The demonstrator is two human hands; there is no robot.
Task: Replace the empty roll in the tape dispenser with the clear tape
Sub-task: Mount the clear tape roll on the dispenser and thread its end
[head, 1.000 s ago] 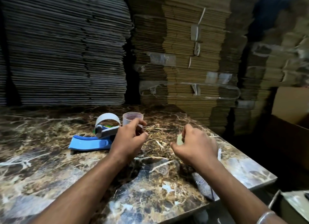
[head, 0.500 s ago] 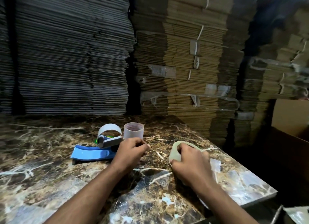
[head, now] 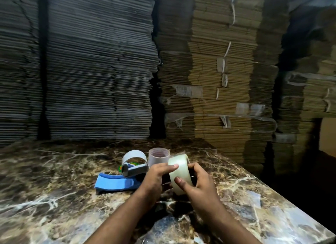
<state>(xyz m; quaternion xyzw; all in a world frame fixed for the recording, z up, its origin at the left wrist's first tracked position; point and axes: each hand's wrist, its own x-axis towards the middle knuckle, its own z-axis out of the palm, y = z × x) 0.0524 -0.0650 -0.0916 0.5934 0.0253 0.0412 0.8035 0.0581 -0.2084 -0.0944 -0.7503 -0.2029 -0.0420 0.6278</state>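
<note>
A roll of clear tape (head: pixel 179 169) is held upright on edge above the marble table (head: pixel 54 198). My left hand (head: pixel 156 178) grips its left side with the thumb on the roll's outer face. My right hand (head: pixel 198 182) holds the right side, thumb pressed on the face. Just behind and to the left lies the tape dispenser (head: pixel 127 172) with its blue handle and grey head, a white curved guard arching over it. An empty translucent roll core (head: pixel 158 157) stands upright behind my left hand.
Tall stacks of flattened cardboard (head: pixel 209 70) wall off the back of the table, grey ones to the left, brown strapped ones to the right. The table's right edge (head: pixel 291 203) drops into a dark gap.
My right hand has lifted the clear tape roll off the table and brought it toward the middle. My left hand has moved from near the empty core onto the roll.
</note>
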